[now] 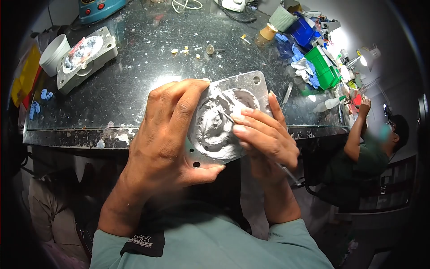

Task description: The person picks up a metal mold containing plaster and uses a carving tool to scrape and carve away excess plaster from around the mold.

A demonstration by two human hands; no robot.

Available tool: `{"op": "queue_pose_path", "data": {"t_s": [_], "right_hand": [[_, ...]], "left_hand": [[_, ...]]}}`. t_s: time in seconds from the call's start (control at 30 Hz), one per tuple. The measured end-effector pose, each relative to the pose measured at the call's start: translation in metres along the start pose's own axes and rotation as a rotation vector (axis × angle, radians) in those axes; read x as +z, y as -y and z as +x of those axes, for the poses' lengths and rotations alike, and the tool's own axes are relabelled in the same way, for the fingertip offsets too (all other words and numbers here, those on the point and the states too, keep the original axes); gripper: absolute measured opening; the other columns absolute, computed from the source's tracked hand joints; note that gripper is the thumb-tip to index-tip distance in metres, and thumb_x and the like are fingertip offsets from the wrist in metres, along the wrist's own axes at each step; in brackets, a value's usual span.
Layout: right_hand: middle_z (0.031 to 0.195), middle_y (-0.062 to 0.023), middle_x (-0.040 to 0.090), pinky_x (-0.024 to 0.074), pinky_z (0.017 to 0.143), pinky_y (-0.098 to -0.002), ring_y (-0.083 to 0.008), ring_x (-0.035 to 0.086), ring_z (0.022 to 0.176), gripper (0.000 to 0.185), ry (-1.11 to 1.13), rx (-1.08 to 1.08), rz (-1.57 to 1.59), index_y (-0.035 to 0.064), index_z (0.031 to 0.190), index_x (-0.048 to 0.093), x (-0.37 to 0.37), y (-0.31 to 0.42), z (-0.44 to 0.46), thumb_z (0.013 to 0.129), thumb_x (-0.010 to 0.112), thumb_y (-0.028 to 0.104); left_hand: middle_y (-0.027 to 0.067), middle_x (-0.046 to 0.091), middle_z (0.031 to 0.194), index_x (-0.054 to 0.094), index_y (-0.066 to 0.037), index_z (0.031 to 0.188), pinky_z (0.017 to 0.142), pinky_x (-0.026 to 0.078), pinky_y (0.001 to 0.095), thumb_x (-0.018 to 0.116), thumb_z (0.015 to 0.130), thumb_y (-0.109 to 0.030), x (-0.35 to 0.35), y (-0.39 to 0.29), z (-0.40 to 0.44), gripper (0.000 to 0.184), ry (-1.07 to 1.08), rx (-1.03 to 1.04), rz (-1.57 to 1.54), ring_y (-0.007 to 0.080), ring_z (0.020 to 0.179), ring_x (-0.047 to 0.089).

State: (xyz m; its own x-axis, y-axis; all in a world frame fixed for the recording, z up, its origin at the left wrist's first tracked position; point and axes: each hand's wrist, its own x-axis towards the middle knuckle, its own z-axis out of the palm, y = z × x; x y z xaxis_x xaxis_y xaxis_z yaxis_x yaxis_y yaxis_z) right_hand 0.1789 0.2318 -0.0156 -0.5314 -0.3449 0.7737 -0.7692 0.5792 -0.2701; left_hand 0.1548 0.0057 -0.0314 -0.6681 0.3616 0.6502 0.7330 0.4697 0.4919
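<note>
My left hand [165, 123] grips the left side of a metal flask half [242, 81], a flat plate with corner holes, held tilted near the table's front edge. White plaster [212, 127] fills its round cavity, with a rough, ridged surface. My right hand [266, 136] is closed around a slim metal carving tool [287, 172]. The tool's handle sticks out below the palm, and its tip meets the plaster near the middle. My right fingertips lie close to the plaster's right side and partly cover it.
Another flask half [85, 74] with plaster and pink material stands at left beside a white cup [54, 54]. Small yellowish pieces [174, 51] and a round disc tool [210, 49] lie mid-table. Green [323, 67] and blue [304, 31] bins are right; a co-worker [374, 148] sits beyond.
</note>
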Motion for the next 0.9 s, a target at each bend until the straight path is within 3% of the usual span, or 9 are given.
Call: {"op": "queue_pose_path", "data": {"t_s": [0.33,0.73,0.9], "right_hand": [[0.105,-0.0079,0.081,0.0348,0.122,-0.0521,-0.0268,0.076,0.108,0.014,-0.079,0.070,0.159,0.0067,0.108,0.079,0.006,-0.004,-0.001,0.096,0.074,0.011],[0.104,-0.0056,0.080,0.0374,0.121,-0.0519,-0.0247,0.076,0.107,0.014,-0.058,0.011,-0.096,0.0093,0.108,0.080,0.013,0.007,0.002,0.095,0.076,0.012],[0.103,-0.0089,0.080,0.0379,0.120,-0.0519,-0.0264,0.076,0.105,0.013,-0.154,0.164,0.121,0.0041,0.107,0.078,0.011,0.007,0.005,0.099,0.072,0.013]], "left_hand": [[0.0176,0.052,0.140,0.047,0.001,0.149,0.110,0.044,0.0494,0.095,0.050,-0.039,0.001,-0.001,-0.002,0.117,-0.016,0.001,-0.005,0.0377,0.129,0.050],[0.0177,0.051,0.141,0.046,0.000,0.150,0.112,0.043,0.0499,0.094,0.050,-0.037,0.001,-0.001,-0.001,0.116,-0.014,0.008,-0.009,0.0379,0.130,0.050],[0.0183,0.052,0.141,0.046,-0.001,0.150,0.112,0.043,0.0502,0.094,0.051,-0.036,0.000,0.000,-0.001,0.115,-0.018,0.009,-0.010,0.0388,0.131,0.050]]}}
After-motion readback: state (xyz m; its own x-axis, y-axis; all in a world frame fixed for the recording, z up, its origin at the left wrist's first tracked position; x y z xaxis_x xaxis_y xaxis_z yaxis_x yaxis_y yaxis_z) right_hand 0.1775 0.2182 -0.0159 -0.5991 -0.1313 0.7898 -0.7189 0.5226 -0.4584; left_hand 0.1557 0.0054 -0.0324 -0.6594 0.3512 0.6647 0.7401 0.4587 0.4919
